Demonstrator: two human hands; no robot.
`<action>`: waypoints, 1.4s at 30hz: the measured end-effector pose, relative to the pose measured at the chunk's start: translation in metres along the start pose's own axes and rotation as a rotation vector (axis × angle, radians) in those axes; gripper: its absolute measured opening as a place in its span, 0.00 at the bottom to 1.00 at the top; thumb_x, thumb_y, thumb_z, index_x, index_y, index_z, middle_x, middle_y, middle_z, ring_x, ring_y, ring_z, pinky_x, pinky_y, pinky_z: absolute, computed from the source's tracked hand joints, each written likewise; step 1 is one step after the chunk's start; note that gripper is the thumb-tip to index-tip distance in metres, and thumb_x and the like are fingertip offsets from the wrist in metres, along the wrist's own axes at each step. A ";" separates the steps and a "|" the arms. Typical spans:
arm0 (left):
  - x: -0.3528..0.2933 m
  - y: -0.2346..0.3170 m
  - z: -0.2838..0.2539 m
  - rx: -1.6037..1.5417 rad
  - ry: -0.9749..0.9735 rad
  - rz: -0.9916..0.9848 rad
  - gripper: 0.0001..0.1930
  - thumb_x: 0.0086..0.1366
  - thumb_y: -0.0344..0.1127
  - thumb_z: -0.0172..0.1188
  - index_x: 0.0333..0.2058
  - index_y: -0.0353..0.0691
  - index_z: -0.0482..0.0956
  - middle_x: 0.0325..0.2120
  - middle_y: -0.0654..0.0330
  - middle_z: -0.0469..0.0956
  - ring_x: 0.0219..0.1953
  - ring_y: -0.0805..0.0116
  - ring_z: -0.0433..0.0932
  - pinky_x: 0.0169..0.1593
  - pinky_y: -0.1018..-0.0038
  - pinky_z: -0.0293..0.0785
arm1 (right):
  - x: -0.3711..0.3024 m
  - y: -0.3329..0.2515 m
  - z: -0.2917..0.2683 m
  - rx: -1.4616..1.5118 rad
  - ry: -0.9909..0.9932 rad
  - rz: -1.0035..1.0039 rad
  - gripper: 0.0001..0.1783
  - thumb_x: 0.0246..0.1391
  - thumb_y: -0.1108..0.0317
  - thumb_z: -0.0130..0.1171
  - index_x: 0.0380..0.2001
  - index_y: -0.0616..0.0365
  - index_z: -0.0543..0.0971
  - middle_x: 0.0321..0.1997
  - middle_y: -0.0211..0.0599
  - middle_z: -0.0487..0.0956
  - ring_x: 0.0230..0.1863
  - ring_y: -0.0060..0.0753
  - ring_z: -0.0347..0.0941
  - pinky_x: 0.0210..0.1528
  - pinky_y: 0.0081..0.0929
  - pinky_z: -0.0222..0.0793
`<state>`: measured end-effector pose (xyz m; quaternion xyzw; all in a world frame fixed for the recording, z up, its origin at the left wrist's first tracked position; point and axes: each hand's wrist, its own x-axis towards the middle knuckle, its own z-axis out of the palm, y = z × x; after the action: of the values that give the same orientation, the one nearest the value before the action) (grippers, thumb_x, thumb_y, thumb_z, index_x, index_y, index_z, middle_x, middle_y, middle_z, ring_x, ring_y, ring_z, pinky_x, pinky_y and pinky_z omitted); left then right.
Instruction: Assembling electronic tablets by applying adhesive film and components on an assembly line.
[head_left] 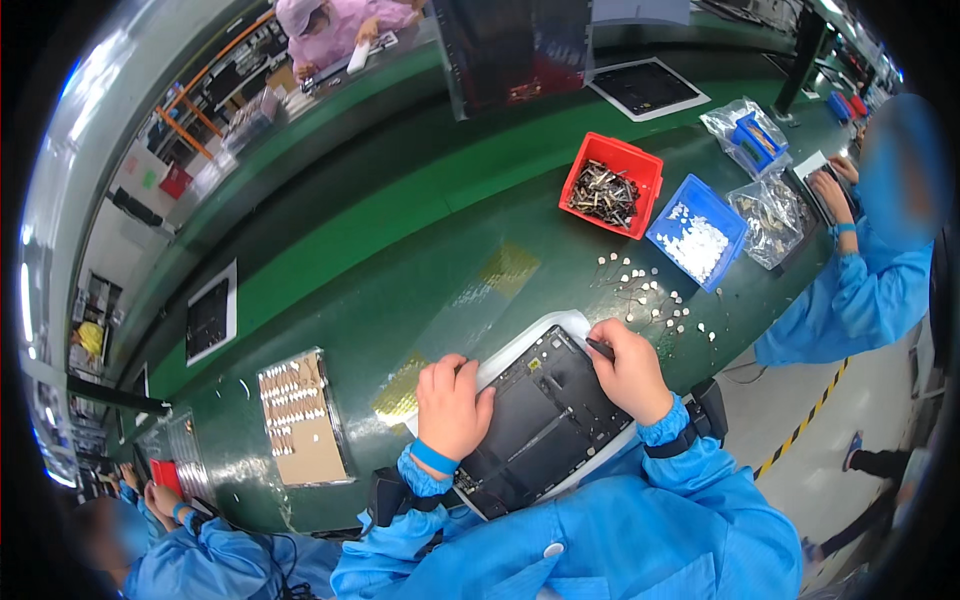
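Note:
A flat black tablet-like housing point(545, 420) lies tilted in front of me on a white sheet point(560, 318), its inner side up, with a strip and small fittings showing. My left hand point(450, 408) is at its left edge, fingers curled and thumb beside the rim. A dark bit shows at those fingertips, too small to name. Over the housing's upper right corner, my right hand point(634, 378) is closed on a small black piece point(601, 349), most of it hidden by the fingers.
Beyond the housing stand a red bin point(652, 163) of small metallic parts and a blue bin point(735, 222) of white pieces. Round white parts with wires point(640, 290) are scattered nearby. To the left lies a board with rows of parts point(300, 415). Co-workers sit on both sides.

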<state>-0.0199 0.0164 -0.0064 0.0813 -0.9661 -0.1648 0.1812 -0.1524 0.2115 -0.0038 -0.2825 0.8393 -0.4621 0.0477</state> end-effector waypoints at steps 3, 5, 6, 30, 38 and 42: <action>0.000 0.000 -0.001 -0.019 -0.013 0.015 0.13 0.48 0.28 0.59 0.34 0.34 0.72 0.39 0.50 0.67 0.41 0.50 0.64 0.46 0.61 0.62 | -0.003 0.001 -0.003 0.157 0.039 -0.030 0.10 0.41 0.80 0.54 0.31 0.59 0.70 0.27 0.46 0.74 0.31 0.48 0.73 0.32 0.32 0.68; 0.001 -0.002 -0.002 -0.129 -0.018 0.027 0.11 0.48 0.31 0.59 0.32 0.36 0.71 0.36 0.53 0.69 0.39 0.51 0.65 0.46 0.62 0.61 | -0.007 0.005 -0.004 0.186 0.064 -0.031 0.11 0.41 0.80 0.53 0.31 0.59 0.70 0.28 0.45 0.74 0.30 0.46 0.74 0.33 0.30 0.68; 0.000 -0.002 -0.005 -0.155 -0.049 0.006 0.09 0.51 0.30 0.57 0.31 0.36 0.70 0.31 0.50 0.72 0.36 0.49 0.69 0.42 0.61 0.65 | -0.009 0.006 -0.004 0.220 0.051 -0.026 0.11 0.40 0.80 0.53 0.31 0.60 0.71 0.28 0.44 0.74 0.30 0.46 0.74 0.34 0.30 0.69; 0.287 -0.286 -0.087 0.300 -0.059 -0.217 0.11 0.60 0.37 0.45 0.36 0.37 0.72 0.36 0.44 0.73 0.42 0.43 0.70 0.43 0.60 0.67 | -0.042 0.065 -0.069 0.570 0.606 0.204 0.08 0.52 0.79 0.48 0.35 0.58 0.67 0.33 0.34 0.72 0.19 0.12 0.61 0.19 0.09 0.56; 0.327 -0.233 -0.002 0.745 -0.020 -0.569 0.12 0.59 0.39 0.47 0.40 0.50 0.75 0.43 0.54 0.73 0.49 0.53 0.69 0.50 0.50 0.59 | -0.049 0.086 -0.064 0.583 0.758 0.149 0.08 0.51 0.79 0.47 0.35 0.59 0.65 0.31 0.38 0.70 0.18 0.14 0.59 0.17 0.09 0.53; 0.362 -0.278 0.080 0.525 0.672 0.613 0.12 0.59 0.42 0.51 0.29 0.41 0.77 0.23 0.58 0.74 0.29 0.61 0.74 0.34 0.65 0.70 | -0.042 0.095 -0.062 0.583 0.797 0.055 0.07 0.51 0.77 0.48 0.34 0.59 0.65 0.30 0.39 0.69 0.18 0.16 0.58 0.17 0.10 0.53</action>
<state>-0.3568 -0.2981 -0.0562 -0.1139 -0.8430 0.1785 0.4945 -0.1798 0.3191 -0.0520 -0.0365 0.6351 -0.7484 -0.1879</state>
